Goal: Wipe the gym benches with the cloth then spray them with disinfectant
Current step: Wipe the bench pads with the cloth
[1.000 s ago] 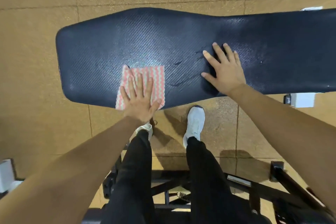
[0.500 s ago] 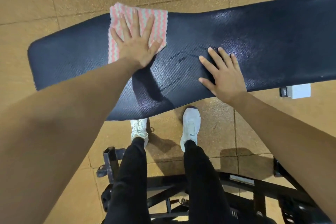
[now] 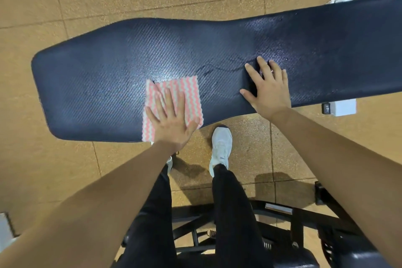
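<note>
Left hand (image 3: 171, 122) lies flat, fingers spread, pressing the pink-and-white cloth (image 3: 174, 98) onto the near edge of the dark padded worktop (image 3: 108, 85); nothing is clasped in that grip. Right hand (image 3: 268, 89) rests open, palm down, on the pad, apart from the cloth. Surface there shows wet sheen.

Left hand (image 3: 171, 124) dragged the cloth (image 3: 174, 95) back — far edge to near edge.
</note>
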